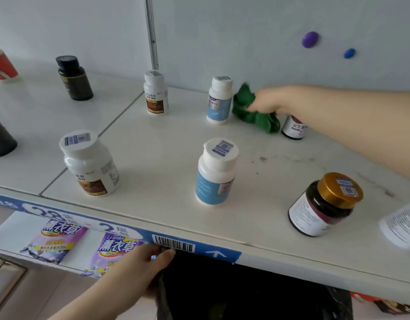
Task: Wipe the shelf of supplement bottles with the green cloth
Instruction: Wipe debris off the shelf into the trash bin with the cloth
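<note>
My right hand [269,100] grips the crumpled green cloth [257,112] on the white shelf [157,144], at the back between a small blue-label bottle [219,100] and a dark bottle [293,129] partly hidden under my wrist. Another blue-label bottle [215,172] stands in the middle front. A white bottle with a brown label [90,166] is front left, a smaller one [155,92] at the back. A gold-lidded jar [324,204] sits front right. My left hand [143,266] holds the rim of a black bag [222,289] just under the shelf's front edge.
A black bottle [74,77] and a red container [1,63] stand far left. Dirt specks [264,159] mark the shelf to the right of centre. Two magnets [310,39] stick on the back wall. Lavender packets [116,250] lie on the lower shelf. A blurred white bottle [402,222] is at the right edge.
</note>
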